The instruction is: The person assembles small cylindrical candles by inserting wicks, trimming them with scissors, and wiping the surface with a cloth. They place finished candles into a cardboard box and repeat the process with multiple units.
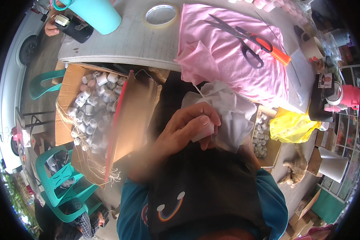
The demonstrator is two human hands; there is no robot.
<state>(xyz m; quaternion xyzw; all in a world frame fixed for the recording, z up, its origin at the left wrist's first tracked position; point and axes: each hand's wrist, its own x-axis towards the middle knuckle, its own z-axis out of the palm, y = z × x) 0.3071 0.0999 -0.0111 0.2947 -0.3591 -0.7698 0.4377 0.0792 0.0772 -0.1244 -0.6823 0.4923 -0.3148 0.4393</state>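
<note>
In front of my chest, my left hand [192, 125] is closed on a small white container [204, 133], mostly covered by its thumb and fingers. A crumpled white cloth [234, 114] spreads just right of it and touches the fingers. My right hand comes up behind this cloth; only its wrist [249, 152] shows, and its fingers are hidden. At my left, an open cardboard box [64, 120] holds several small white containers [90, 106], some under clear plastic. Another box [274, 154] with similar pieces stands at my right.
On the white table [120, 50] lie pink fabric [232, 52], orange-and-black scissors [248, 38] and a tape roll [161, 15]. A turquoise tumbler [98, 16] stands by another person's hand [51, 29]. A yellow plastic bag [294, 126], a cat [296, 168] and green chairs [64, 180] are around me.
</note>
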